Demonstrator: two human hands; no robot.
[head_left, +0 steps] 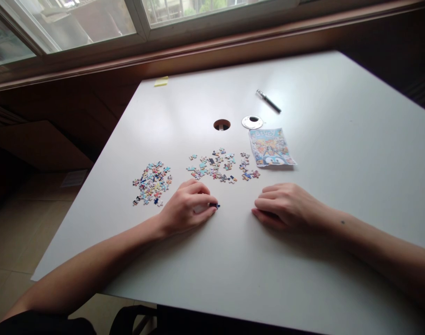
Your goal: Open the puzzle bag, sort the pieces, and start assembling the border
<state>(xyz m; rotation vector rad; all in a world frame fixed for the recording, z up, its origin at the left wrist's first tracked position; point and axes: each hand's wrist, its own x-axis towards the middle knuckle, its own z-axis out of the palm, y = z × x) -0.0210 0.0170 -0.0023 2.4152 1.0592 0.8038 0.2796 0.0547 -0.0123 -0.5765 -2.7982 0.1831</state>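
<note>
Between the thumb and forefinger of my left hand (pixel 189 207) is a dark jigsaw puzzle piece (pixel 214 205), held just above or on the white tabletop. My right hand (pixel 284 204) rests on the table with its fingers curled in; whether anything is under them is hidden. Beyond my left hand lies a loose spread of puzzle pieces (pixel 217 163), some of them in small clusters. A denser heap of puzzle pieces (pixel 152 182) is to the left of that hand. Past my right hand lies a creased printed picture sheet (pixel 272 148) with a blue cartoon figure.
The white table (pixel 212 270) has a round cable hole (pixel 222 124), with its silver cover ring (pixel 252 122) lying beside it. A dark pen (pixel 268 101) lies farther back. A yellow sticky note (pixel 161 81) is at the far left edge, below the window (pixel 94 23).
</note>
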